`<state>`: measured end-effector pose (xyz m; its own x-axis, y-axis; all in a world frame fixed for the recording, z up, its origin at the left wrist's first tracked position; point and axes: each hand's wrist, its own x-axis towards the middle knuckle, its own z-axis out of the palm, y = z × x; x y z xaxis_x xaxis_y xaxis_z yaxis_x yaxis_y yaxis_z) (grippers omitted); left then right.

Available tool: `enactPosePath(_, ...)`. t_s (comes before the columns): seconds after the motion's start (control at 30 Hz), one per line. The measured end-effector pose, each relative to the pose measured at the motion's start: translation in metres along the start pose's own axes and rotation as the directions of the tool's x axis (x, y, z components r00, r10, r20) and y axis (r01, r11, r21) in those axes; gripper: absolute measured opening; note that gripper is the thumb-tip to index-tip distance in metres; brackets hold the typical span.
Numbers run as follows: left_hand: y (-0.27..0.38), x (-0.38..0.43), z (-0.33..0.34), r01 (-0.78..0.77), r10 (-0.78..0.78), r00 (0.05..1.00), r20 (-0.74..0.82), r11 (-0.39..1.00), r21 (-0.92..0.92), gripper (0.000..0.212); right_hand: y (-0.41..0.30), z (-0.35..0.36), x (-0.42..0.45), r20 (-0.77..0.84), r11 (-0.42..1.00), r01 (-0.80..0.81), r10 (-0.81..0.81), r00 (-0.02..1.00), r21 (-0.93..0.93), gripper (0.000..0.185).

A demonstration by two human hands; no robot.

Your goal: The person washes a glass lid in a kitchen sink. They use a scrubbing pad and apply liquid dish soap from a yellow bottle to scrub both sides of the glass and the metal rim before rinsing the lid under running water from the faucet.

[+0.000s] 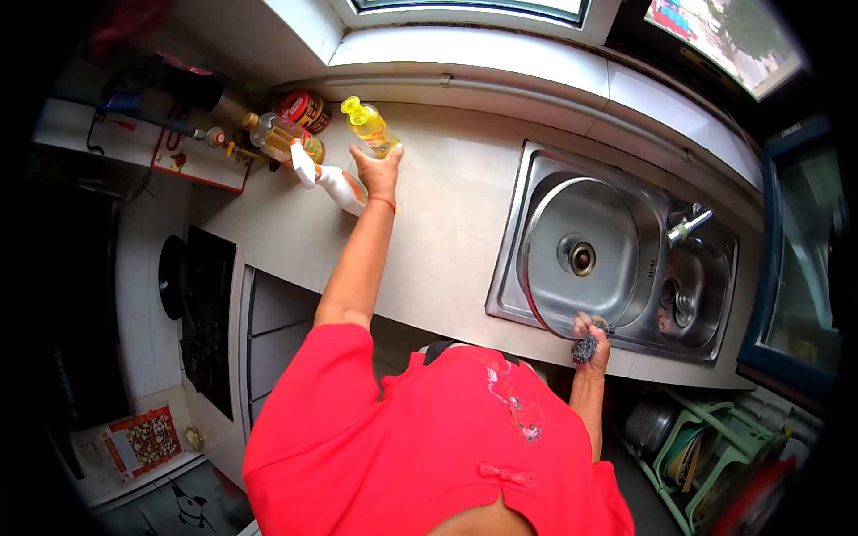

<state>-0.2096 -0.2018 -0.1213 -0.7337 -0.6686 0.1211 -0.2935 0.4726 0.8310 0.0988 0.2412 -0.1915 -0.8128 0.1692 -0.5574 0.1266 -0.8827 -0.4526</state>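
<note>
My left hand (379, 173) grips a yellow dish-soap bottle (375, 128) near its base; the bottle's yellow cap looks flipped up. Just left of that wrist is a white spray bottle (343, 190) with an orange and white trigger head, partly hidden by my forearm. At the sink's near edge, my right hand (595, 348) holds a grey steel-wool scourer (585, 349) together with the rim of a large round clear glass lid (528, 289). Some of its fingers show through the glass. The lid is tilted over the large basin of the steel sink (504, 295).
A faucet (690, 228) stands between the large basin and the small basin (712, 268). An oil bottle (271, 137) and a red-lidded jar (305, 110) stand at the back left. An open window sash (798, 268) juts in at right. Below is a green rack (720, 429).
</note>
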Motion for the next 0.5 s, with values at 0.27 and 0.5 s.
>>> enactPosePath(0.27, -0.024, 0.083, 0.032, -0.086, 0.062, 0.991, -0.121, 0.973, -0.212, 0.073, 0.011, 0.035, -0.028, -0.099, 0.987, 0.046, -0.062, 0.993, -0.155, 0.034)
enactPosePath(0.5, 0.057, 0.006, -0.019, -0.313, 0.504, 0.793, 0.343, 0.819, -0.480, 0.046, 0.013, 0.058, -0.028, -0.036, 0.991, 0.055, -0.060, 0.998, -0.123, 0.021)
